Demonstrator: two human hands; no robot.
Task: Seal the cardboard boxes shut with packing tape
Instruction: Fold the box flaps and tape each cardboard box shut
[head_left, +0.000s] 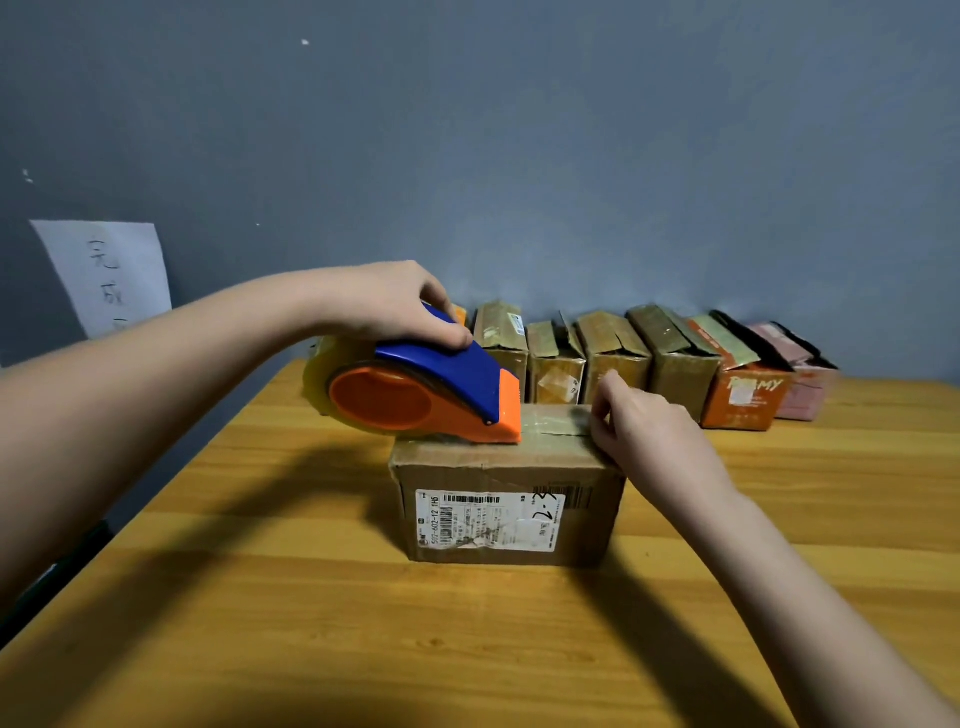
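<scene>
A brown cardboard box (506, 512) with a white shipping label on its front stands in the middle of the wooden table (260, 597). My left hand (387, 306) grips the blue and orange tape dispenser (426, 392), which rests on the box's top left. A strip of clear tape (553, 421) runs from the dispenser's mouth to the right along the top. My right hand (639, 423) presses the tape's end down at the box's top right edge, fingers curled over it.
A row of several cardboard boxes (613, 353) with loose flaps lines the back of the table against the grey wall, ending in an orange box (743, 397) and a pink box (802, 389). A handwritten paper sheet (111, 275) hangs on the wall at left.
</scene>
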